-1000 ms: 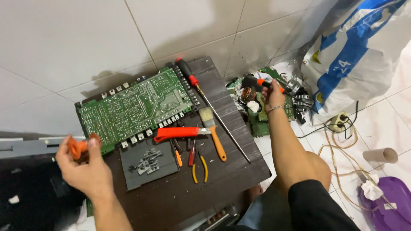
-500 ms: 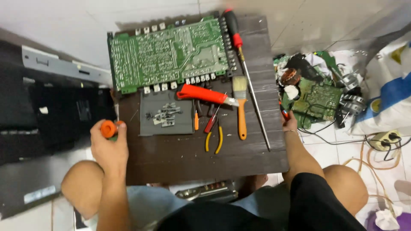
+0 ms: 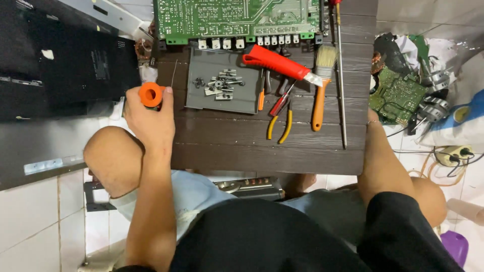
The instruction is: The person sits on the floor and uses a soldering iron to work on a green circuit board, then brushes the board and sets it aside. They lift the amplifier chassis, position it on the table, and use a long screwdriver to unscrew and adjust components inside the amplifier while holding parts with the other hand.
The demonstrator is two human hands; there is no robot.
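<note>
The left hand [image 3: 148, 118] grips an orange-handled tool [image 3: 150, 94] upright beside the tabletop [image 3: 262, 151]; the right hand's grip cannot be told, hidden behind the tabletop's edge.

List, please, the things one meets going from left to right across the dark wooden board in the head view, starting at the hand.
left hand holding an orange-handled tool → grey tray of small metal parts → yellow-handled pliers → orange-handled brush → long thin screwdriver
</note>
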